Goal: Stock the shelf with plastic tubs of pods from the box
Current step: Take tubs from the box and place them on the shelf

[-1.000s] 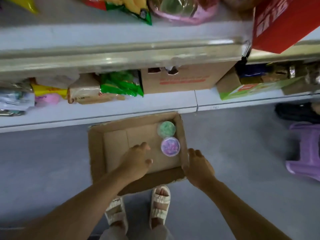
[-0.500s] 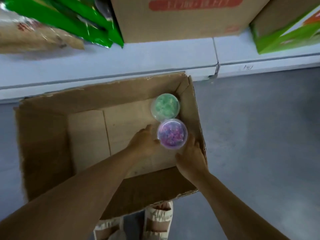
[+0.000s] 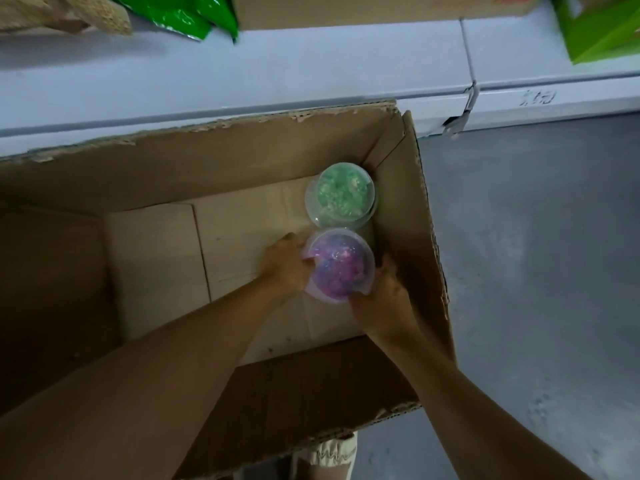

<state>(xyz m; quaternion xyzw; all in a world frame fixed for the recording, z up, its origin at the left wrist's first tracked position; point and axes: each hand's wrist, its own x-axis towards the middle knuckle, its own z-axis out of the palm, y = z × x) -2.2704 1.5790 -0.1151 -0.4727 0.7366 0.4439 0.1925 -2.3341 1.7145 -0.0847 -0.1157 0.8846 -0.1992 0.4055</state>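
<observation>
While leaning over the cardboard box (image 3: 221, 157) on the grey floor (image 3: 536, 254), both hands down inside it and wrapped around the purple tub (image 3: 341, 263). Left hand (image 3: 285, 266) curled against the tub's left side, fingertips tucked round its rim. Right hand (image 3: 379, 294) cupping the near right side, fingers bent up along the wall of the tub. Gripped from both sides, then, with the clear lid facing up and a jumble of purple and pink pods showing through. Can't tell whether the tub's bottom is touching the box floor or already lifted a bit.

Green tub (image 3: 341, 194) sitting just behind the purple one, tucked into the far right corner of the box, lid on, nobody touching it. Looks to be touching or very nearly touching the purple tub, hard to say which.

Box open at the top with ragged torn edges, parked right up against the white bottom shelf (image 3: 311, 64). On that shelf: green packets (image 3: 180, 15) at the left, a tan bag (image 3: 65, 12) beside them, a brown carton (image 3: 363, 10) in the middle, a bright green carton (image 3: 602, 29) off to the right. Pale sandal (image 3: 329, 459) peeking out below the box's near edge.
</observation>
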